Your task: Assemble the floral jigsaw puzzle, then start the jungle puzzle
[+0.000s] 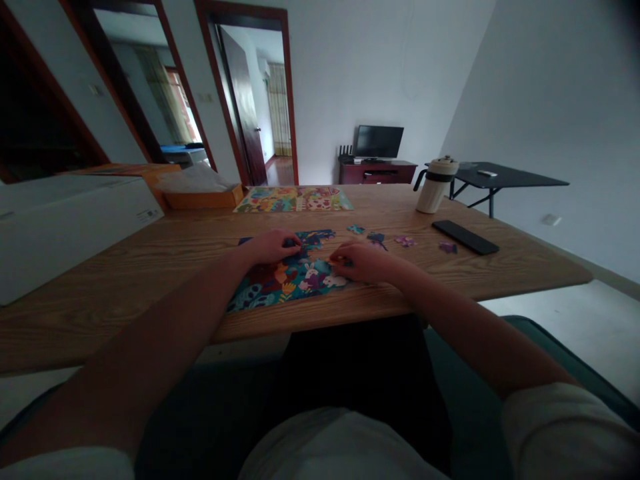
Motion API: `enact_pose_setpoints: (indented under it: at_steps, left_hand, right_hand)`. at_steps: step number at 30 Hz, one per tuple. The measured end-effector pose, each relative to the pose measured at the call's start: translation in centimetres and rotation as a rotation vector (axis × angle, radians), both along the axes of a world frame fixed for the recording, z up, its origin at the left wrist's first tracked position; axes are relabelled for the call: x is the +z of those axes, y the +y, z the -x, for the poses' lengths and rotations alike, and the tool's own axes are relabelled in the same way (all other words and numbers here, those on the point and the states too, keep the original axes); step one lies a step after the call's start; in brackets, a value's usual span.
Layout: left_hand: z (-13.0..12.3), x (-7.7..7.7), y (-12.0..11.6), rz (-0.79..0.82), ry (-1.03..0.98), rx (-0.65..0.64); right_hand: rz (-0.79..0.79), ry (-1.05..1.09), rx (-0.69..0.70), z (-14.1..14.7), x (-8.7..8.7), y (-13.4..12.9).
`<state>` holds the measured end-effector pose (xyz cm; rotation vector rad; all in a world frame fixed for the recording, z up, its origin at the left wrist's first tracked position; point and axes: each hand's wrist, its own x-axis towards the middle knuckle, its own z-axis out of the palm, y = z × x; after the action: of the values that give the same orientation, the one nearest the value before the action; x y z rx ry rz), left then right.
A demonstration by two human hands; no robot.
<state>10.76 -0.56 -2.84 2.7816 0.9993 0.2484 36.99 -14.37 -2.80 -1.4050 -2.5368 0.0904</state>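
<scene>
A partly assembled jigsaw puzzle (pixel 285 280) in teal, orange and purple lies on the wooden table (pixel 150 287). My left hand (pixel 274 247) rests on its far edge with the fingers curled down, and I cannot tell whether they hold a piece. My right hand (pixel 360 261) pinches a small jigsaw piece (pixel 337 259) at the puzzle's right edge. Several loose pieces, such as a purple jigsaw piece (pixel 405 241), lie to the right of the puzzle. Beyond it lies a finished colourful puzzle picture (pixel 294 199).
A black phone (pixel 465 237) and a cream insulated mug (pixel 435 187) stand at the table's right. A white box (pixel 70 227) and an orange tray (pixel 203 197) holding tissue occupy the far left. Behind are a dark side table (pixel 505 177) and a television (pixel 378 141).
</scene>
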Motion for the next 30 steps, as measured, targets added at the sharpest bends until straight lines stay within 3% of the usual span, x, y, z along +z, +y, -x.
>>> enact_pose_setpoints:
  at_steps: [7, 12, 17, 21, 30]
  left_hand:
    - [0.1, 0.4, -0.3, 0.015, 0.022, 0.006]
    - [0.0, 0.4, -0.2, 0.004, 0.031, 0.015]
    - [0.0, 0.1, 0.0, 0.004, 0.025, 0.006]
    - [0.0, 0.2, -0.1, 0.009, 0.013, -0.011]
    - [0.0, 0.2, -0.1, 0.011, 0.026, 0.014]
  right_hand:
    - [-0.02, 0.133, 0.006, -2.2, 0.3, -2.3]
    - [0.09, 0.251, -0.167, -7.0, 0.0, -4.6]
    - [0.141, 0.328, -0.301, -10.6, -0.3, -4.9]
    - [0.133, 0.291, -0.324, -11.2, -0.7, -4.7]
    - [0.148, 0.334, -0.231, -11.1, -0.7, -4.2]
